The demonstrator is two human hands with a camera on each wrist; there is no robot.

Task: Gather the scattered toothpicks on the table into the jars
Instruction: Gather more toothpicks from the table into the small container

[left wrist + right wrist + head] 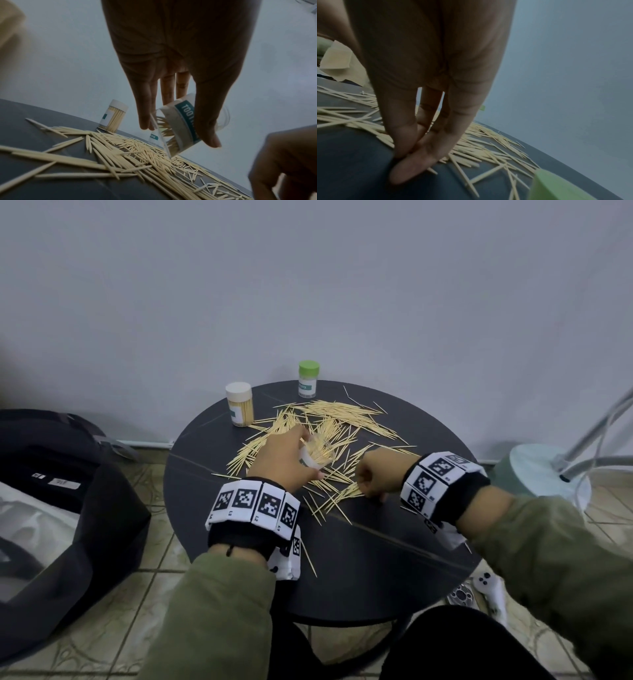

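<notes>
**Pinching toothpicks for the tilted jar**

The left hand (289, 455) curls its fingers and thumb around an open clear jar (184, 125), tipped so its mouth faces the right hand, its lower edge just above the pile. Some toothpicks already lie inside it. The right hand (376, 479) is down on the table (376, 570) with its fingers (406, 136) and thumb bunched together at the near edge of the scattered toothpicks (329, 422). They seem to be closing on a few sticks, though I cannot tell from any view whether any are actually caught between them.

Most of the toothpicks are still spread across the middle of the table. 2 other jars stand upright at the back: a white-lidded jar (239, 404), looking full, and a green-lidded jar (308, 379) further right. A green lid (556, 186) lies near the right wrist.

To do this pinch well, the right hand would likely rake sticks into a parallel bundle first, then lift them level and feed them endwise into the jar's mouth. Crossed sticks will probably jam at the rim or spring out. Holding the jar low and steeply tilted should shorten the carry.
</notes>
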